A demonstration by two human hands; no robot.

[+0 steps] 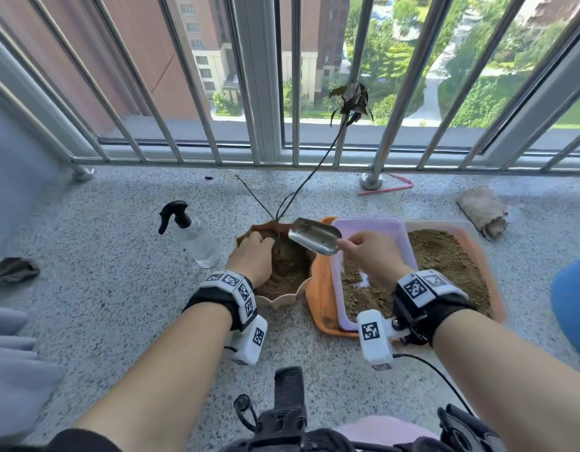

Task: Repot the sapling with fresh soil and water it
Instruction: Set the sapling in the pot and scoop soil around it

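Note:
A scalloped brown pot [283,296] sits on the balcony floor, filled with dark soil. The thin sapling [314,168] stands in it and leans right, with dark leaves near the railing. My left hand [251,256] rests in the pot, fingers curled at the base of the stem. My right hand [373,256] grips the handle of a metal scoop [314,236], held above the pot's right rim; the scoop looks nearly bare of soil. A purple tub [370,228] holding brown soil lies in an orange tray [318,295] with more soil. A clear spray bottle [192,234] stands left of the pot.
A steel railing [265,93] runs along the far edge. A rolled cloth [484,212] lies at the right, a dark rag [14,269] at the left, a pink cord [393,187] by a railing post. A blue object [574,298] is at the right edge.

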